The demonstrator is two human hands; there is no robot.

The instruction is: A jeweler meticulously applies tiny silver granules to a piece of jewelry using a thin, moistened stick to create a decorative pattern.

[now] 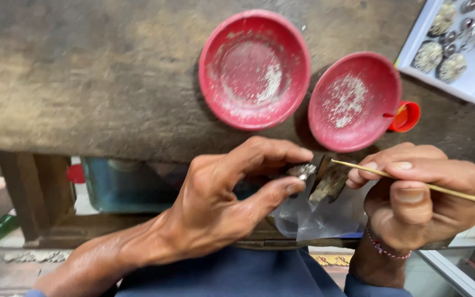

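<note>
While the worn, dark wooden bench (83,82) stretches across the top, the person's left hand (221,203) pinches a small silvery, grainy piece (303,171) between thumb and forefinger, just beside a dark angled block (328,179) over a crumpled clear plastic bag (314,220). Above sit two shallow red round dishes (255,69) (354,102) dusted with pale grains. The right hand (421,201) closes around a thin pale wooden stick (413,183), its tip near the block. A white tray of silver ornaments (468,82) lies far right.
</note>
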